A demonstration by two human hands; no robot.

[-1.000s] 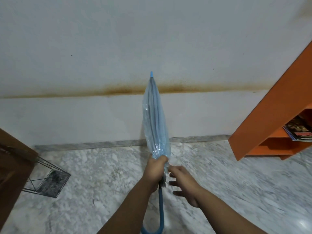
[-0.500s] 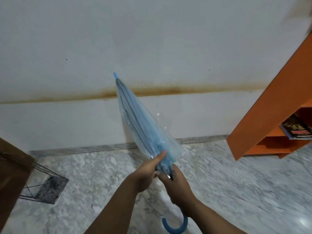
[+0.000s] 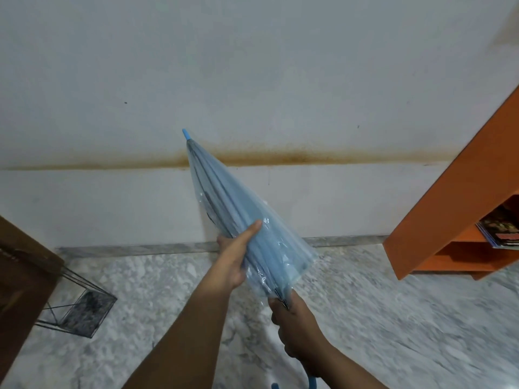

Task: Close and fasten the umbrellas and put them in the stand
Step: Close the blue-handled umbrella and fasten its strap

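- The umbrella (image 3: 238, 220), pale blue and see-through, was folded and held up in front of the wall (image 3: 252, 66), its blue tip (image 3: 186, 134) tilted up and to the left.
- The left hand (image 3: 234, 256) held the canopy at its lower part, its grip wrapped round the folds with the thumb lying along the plastic.
- The right hand (image 3: 297, 329) held the shaft just below the canopy edge, its grip curled tight round it; the blue handle (image 3: 310, 384) curved out beneath the wrist.
- The canopy hung loose and flared at its lower edge.
- The wire stand (image 3: 77, 304) stood on the marble floor (image 3: 393, 318) at lower left, well apart from the umbrella, beside a brown board (image 3: 19, 282).
- An orange shelf (image 3: 455, 197) at right held magazines (image 3: 500, 228).
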